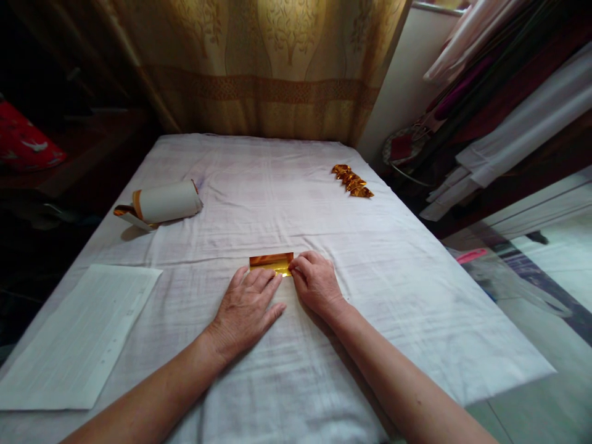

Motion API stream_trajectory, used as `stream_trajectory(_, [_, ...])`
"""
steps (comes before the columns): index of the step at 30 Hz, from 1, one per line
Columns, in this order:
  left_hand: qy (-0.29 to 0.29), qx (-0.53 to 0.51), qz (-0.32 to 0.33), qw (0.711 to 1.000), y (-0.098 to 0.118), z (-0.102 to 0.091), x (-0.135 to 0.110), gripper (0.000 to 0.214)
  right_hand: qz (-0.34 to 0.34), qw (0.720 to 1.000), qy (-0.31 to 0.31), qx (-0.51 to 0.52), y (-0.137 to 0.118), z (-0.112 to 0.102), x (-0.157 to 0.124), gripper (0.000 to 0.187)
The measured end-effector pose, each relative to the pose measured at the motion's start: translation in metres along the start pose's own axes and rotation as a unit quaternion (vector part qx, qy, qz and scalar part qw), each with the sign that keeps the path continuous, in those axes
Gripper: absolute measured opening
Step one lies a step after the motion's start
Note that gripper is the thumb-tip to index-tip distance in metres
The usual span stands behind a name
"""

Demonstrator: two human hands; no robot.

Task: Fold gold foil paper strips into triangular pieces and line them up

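Observation:
A small rectangle of shiny gold foil paper [271, 261] lies on the white cloth in front of me. My left hand [247, 302] rests with its fingers stretched flat, their tips over the foil's lower left edge. At the foil's right end, my right hand [318, 279] has thumb and fingers pinched together on the lower corner. Part of the foil's near edge is hidden under my fingertips.
Several folded gold foil pieces [352, 181] sit in a row at the back right. A white-backed roll [169, 202] lies at the left, above a sheet of paper [83, 333]. Beyond the cloth-covered table [259, 203] hangs a curtain [277, 92]; clothes [522, 129] hang at right.

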State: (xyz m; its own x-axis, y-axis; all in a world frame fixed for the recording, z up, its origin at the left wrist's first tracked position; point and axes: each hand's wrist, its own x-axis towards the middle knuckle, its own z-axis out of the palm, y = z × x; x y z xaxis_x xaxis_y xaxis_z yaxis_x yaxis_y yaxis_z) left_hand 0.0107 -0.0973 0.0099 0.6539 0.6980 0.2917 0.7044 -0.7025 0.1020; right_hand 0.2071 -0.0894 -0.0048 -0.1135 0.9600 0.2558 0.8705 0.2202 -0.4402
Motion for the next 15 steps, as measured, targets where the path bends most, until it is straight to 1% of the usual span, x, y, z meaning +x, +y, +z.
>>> stream_trajectory(4, [0.005,0.015,0.007,1.0,-0.007,-0.002,-0.012,0.04,0.002,1.0,-0.002,-0.005,-0.001,-0.001,0.0,0.015])
stream_trajectory(11, [0.014,0.037,-0.01,0.999,-0.025,-0.009,-0.036,0.04,-0.002,1.0,0.0,-0.001,0.0,-0.001,0.0,0.014])
stream_trajectory(15, [0.017,0.042,-0.009,0.999,-0.028,-0.01,-0.04,0.039,-0.01,1.0,0.009,0.011,0.003,0.002,0.0,0.015])
